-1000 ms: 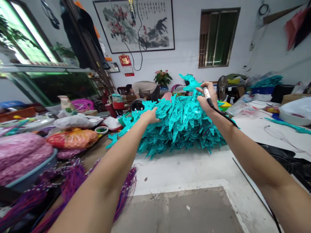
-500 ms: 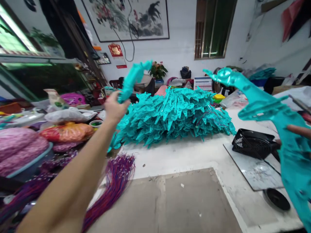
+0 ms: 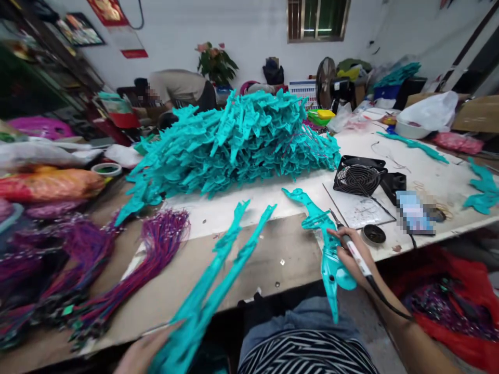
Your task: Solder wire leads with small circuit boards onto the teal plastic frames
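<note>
My left hand [image 3: 146,353] is at the bottom edge, closed on a long teal plastic piece [image 3: 218,275] with two prongs that reach over the table toward the pile. My right hand [image 3: 346,254] grips a second teal plastic piece [image 3: 323,234] together with a pen-like tool [image 3: 353,252] whose black cord runs back along my arm. A big heap of the same teal plastic pieces [image 3: 237,140] lies on the white table [image 3: 273,200] beyond both hands.
Purple and red wire bundles [image 3: 152,249] lie to the left. A small black fan [image 3: 356,176], a round black lid [image 3: 373,235] and a blurred-out object [image 3: 415,218] sit to the right. Bags of material fill the left side. A person [image 3: 175,88] bends over behind the heap.
Both hands took pieces from the heap and drew back to the table's near edge. The view has tipped down toward my lap.
</note>
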`<move>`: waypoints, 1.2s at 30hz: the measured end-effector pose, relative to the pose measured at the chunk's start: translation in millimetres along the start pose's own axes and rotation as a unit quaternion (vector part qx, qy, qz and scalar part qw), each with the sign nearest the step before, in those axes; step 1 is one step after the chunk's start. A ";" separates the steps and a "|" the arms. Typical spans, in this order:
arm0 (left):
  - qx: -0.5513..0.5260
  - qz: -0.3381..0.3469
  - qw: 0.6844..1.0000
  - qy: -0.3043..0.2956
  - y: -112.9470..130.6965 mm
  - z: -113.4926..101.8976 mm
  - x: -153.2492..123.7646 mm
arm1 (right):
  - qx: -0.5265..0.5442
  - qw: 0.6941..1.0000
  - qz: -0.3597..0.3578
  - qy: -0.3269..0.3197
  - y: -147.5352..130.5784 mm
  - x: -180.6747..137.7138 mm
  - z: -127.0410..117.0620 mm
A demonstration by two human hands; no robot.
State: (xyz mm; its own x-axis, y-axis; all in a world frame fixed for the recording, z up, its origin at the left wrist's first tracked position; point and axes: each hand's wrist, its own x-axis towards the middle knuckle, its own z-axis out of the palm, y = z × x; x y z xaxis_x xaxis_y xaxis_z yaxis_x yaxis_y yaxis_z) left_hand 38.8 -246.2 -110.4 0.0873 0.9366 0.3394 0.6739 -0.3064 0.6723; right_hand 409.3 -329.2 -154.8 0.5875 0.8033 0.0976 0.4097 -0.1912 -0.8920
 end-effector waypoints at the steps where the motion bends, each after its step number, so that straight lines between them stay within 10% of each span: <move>1: -0.007 0.002 1.000 -0.017 -0.6 12.4 -13.2 | 0.006 1.000 -0.005 0.000 3.8 3.9 8.6; 7: 0.058 0.027 0.994 -0.089 20.3 136.2 -35.9 | -0.020 0.999 0.010 0.027 12.3 13.4 33.0; 11: 0.058 0.045 0.989 -0.132 29.3 176.2 -46.8 | -0.056 0.996 0.011 0.063 25.5 3.1 32.8; 21: -0.061 0.074 0.984 -0.151 -0.2 159.9 -23.7 | -0.173 0.979 -0.065 0.081 39.0 35.5 23.8; 29: -0.016 0.134 0.979 -0.151 -36.5 136.6 -9.9 | -0.256 0.910 -0.261 -0.196 9.3 12.1 52.2; 36: -0.026 0.168 0.972 -0.164 -38.8 144.1 -29.7 | -0.279 0.917 -0.233 -0.166 24.1 11.1 49.1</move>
State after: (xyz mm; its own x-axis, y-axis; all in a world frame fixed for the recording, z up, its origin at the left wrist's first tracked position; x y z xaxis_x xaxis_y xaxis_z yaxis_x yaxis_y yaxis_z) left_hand 115.8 -237.7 -241.4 0.5314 0.7832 0.3229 0.5299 -0.6047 0.5946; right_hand 391.4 -297.2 -196.8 0.0515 0.9808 0.1878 0.9097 0.0315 -0.4140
